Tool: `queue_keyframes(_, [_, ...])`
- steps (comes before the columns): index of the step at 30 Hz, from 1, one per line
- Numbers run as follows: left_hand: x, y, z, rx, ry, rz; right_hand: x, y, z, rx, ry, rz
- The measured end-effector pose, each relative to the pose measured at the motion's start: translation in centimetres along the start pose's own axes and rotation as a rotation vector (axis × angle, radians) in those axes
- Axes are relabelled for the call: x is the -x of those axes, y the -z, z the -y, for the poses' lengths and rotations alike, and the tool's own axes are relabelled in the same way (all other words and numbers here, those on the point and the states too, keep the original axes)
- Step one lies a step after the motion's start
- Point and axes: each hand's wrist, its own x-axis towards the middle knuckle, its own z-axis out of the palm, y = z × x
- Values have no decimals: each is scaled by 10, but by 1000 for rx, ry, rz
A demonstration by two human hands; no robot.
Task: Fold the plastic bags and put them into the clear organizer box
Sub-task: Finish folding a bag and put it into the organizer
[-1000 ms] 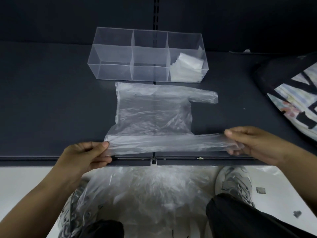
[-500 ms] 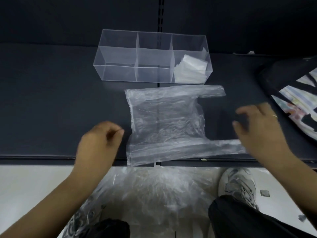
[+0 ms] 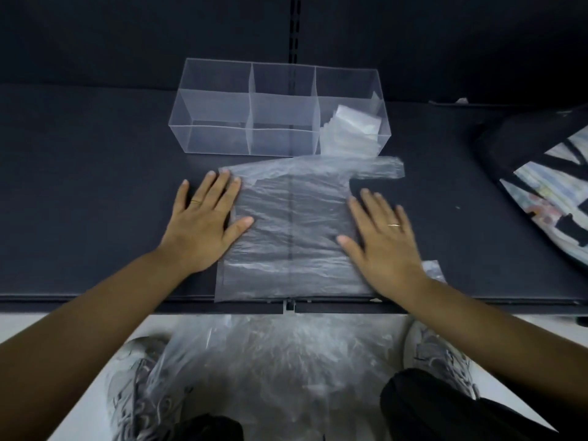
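Plastic bag (image 3: 292,227) lies flat on the dark shelf (image 3: 89,192) at the centre of the frame. Its long axis runs left to right, with the closed end at the left and 2 handles pointing right. The upper handle (image 3: 378,167) reaches right, just below the box. The lower handle (image 3: 432,270) shows only as a tip beyond the right wrist. The bag's lower edge meets the shelf's front lip.

The left hand (image 3: 203,230) lies flat with fingers straight and spread. Its thumb and fingertips rest on the bag's left edge and its palm is on the shelf. The right hand (image 3: 385,246) also lies flat, fingers straight, pressing the bag's right edge. Neither hand grips anything, and the bag's body spans the gap between them.

In the upper centre stands the clear organizer box (image 3: 216,109), with 3 compartments side by side. Folded bags (image 3: 353,128) fill the right one. Along the bottom of the frame, a heap of loose bags (image 3: 273,361) sits between 2 grey shoes (image 3: 436,351). A patterned tote (image 3: 547,186) lies at the right edge.
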Motion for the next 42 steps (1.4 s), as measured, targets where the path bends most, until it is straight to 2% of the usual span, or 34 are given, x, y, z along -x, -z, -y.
queue_keyframes(2, [0,2,8,18,49,-8,9,7,-26,3,-134,-24])
queue_keyframes(4, [-1,5,7,77,122,-46,6,14,-37,-63,-191,-95])
queue_keyframes(7, [0,11,-9,137,36,-156,-25,22,-38,-226,-231,-274])
queue_keyframes(9, [-1,11,-17,144,-39,-175,-54,31,-42,-395,-395,-335])
queue_keyframes(12, [-4,6,-14,129,26,-120,-87,36,-56,-498,-601,-310])
queue_keyframes(16, [-5,-2,-10,93,104,-55,-99,30,-59,-479,-588,-311])
queue_keyframes(21, [2,-5,-10,41,105,-26,-96,36,-76,-756,-553,-378])
queue_keyframes(23, [8,-6,-9,33,91,-41,-91,35,-83,-780,-546,-381])
queue_keyframes(28, [13,-5,-13,64,125,-6,-83,34,-91,-547,-485,-383])
queue_keyframes(30, [16,-2,-17,131,191,-49,-76,37,-89,-426,-492,-414])
queue_keyframes(32, [27,3,-24,221,164,-197,-59,43,-69,-316,-360,-504])
queue_keyframes(33, [35,5,-29,262,52,-258,-45,44,-52,-322,-213,-531])
queue_keyframes(35, [56,6,-40,256,-276,-222,-5,37,-11,-412,116,-385])
queue_keyframes(37, [77,3,-46,87,-496,-85,39,21,26,-355,324,-142])
queue_keyframes(39, [91,0,-46,-39,-545,-57,63,4,44,-193,440,-37])
queue_keyframes(42, [109,0,-44,48,-526,-186,66,-3,51,-127,400,-118])
